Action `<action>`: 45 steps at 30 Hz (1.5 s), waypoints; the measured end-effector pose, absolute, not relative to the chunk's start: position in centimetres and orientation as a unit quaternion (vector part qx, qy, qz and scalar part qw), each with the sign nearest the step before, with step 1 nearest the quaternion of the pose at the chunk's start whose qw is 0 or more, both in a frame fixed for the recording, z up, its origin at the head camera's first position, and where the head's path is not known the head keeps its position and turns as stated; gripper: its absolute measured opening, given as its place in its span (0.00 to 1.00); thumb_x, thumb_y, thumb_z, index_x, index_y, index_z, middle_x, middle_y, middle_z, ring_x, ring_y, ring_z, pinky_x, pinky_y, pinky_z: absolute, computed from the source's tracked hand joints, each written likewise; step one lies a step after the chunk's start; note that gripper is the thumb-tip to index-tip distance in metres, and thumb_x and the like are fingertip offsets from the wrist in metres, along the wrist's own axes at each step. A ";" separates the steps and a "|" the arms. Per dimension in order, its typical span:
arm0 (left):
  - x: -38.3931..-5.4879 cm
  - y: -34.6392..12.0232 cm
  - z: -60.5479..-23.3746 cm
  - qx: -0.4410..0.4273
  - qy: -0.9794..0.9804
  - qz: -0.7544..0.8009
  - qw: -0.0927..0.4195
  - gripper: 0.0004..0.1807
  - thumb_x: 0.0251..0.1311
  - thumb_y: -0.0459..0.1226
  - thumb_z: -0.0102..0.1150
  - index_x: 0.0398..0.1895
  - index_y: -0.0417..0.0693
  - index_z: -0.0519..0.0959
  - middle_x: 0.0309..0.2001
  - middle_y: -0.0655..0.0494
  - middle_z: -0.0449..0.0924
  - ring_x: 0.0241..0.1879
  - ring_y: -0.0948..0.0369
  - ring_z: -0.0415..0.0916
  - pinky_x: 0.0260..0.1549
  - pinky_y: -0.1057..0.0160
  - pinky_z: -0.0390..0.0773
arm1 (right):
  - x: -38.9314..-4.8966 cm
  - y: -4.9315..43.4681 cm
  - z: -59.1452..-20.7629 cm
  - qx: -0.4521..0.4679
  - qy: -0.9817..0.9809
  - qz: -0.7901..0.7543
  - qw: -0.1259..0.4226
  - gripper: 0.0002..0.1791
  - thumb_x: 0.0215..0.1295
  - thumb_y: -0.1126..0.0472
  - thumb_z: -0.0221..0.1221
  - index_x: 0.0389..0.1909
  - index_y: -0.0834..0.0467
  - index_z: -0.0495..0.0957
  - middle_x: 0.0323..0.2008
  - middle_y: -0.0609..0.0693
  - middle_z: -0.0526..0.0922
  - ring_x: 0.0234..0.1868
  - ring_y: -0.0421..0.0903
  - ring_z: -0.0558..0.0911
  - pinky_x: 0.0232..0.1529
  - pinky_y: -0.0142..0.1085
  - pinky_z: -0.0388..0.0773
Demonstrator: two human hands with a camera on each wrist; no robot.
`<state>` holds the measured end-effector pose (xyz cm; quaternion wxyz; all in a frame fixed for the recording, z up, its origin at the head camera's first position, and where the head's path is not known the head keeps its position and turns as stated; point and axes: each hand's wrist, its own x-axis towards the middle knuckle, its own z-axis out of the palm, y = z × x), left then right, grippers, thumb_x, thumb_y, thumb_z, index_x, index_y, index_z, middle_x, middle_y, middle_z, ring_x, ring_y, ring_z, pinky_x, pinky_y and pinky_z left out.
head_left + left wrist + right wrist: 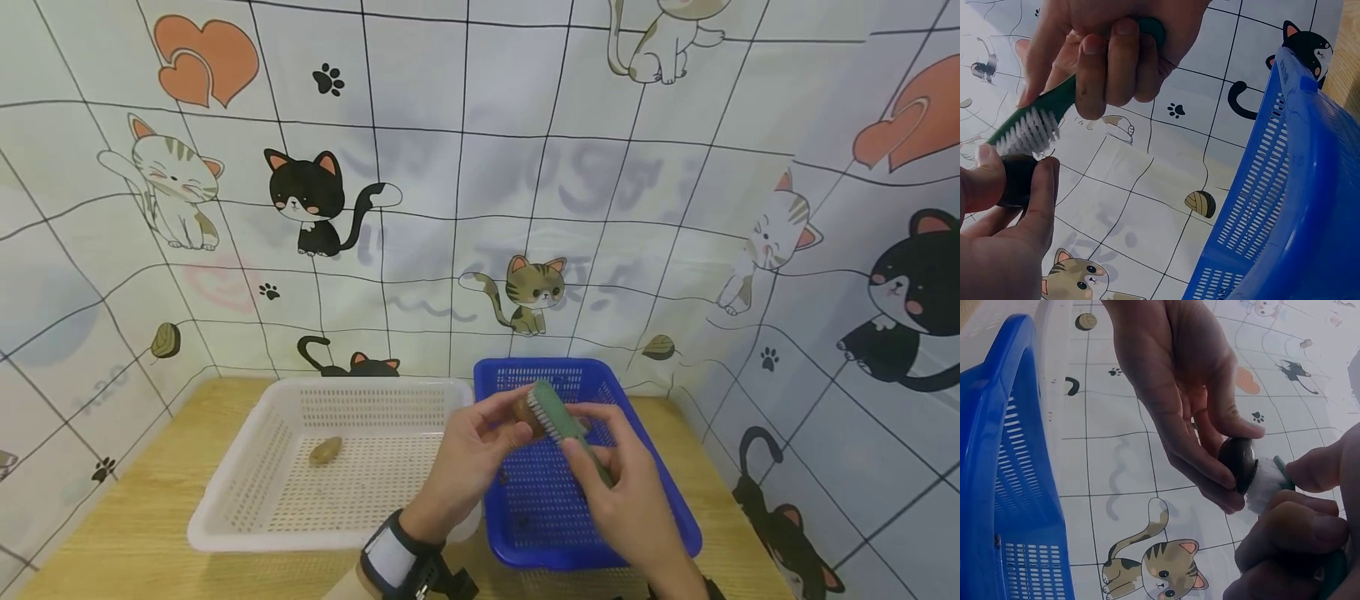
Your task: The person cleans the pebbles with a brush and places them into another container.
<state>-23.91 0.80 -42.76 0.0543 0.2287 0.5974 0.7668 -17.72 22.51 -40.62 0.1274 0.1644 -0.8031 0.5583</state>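
Head view: I am seeing the left hand [468,454] and right hand [626,487] appearing close together over a blue basket [540,508], right of centre. The left fingers are pinching a brown rounded object [525,410], parted only to its width; the right fingers are curling round a green brush [557,410]. At lower left, a white basket [300,540] is holding a tan oval lump [326,451]. Both baskets are resting on a worktop [165,500] before a cat-printed backdrop [420,167].

Left wrist view: I am finding the object, looking dark, at left, with white bristles touching its top. The right fingers are wrapping the handle at upper centre.

Right wrist view: The left fingers are holding the object right of centre, against the bristles; the right fingers are gripping the brush at lower right.
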 end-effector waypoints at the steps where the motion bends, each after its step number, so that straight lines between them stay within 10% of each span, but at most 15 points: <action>1: -23.9 0.8 -42.7 0.228 0.600 0.765 0.056 0.30 0.84 0.39 0.69 0.84 0.45 0.79 0.73 0.37 0.87 0.65 0.62 0.92 0.67 0.63 0.91 | -17.8 22.6 -40.7 0.162 -0.805 0.555 0.134 0.20 0.93 0.61 0.59 0.78 0.52 0.73 0.17 0.37 0.67 0.13 0.26 0.62 0.09 0.28 0.61; 45: -23.6 1.0 -42.4 0.196 0.543 0.816 0.044 0.28 0.84 0.39 0.70 0.80 0.39 0.78 0.76 0.38 0.85 0.68 0.58 0.91 0.70 0.54 0.92 | -17.8 23.4 -40.3 0.131 -0.822 0.545 0.100 0.21 0.94 0.55 0.59 0.79 0.52 0.73 0.19 0.41 0.73 0.13 0.32 0.64 0.10 0.31 0.64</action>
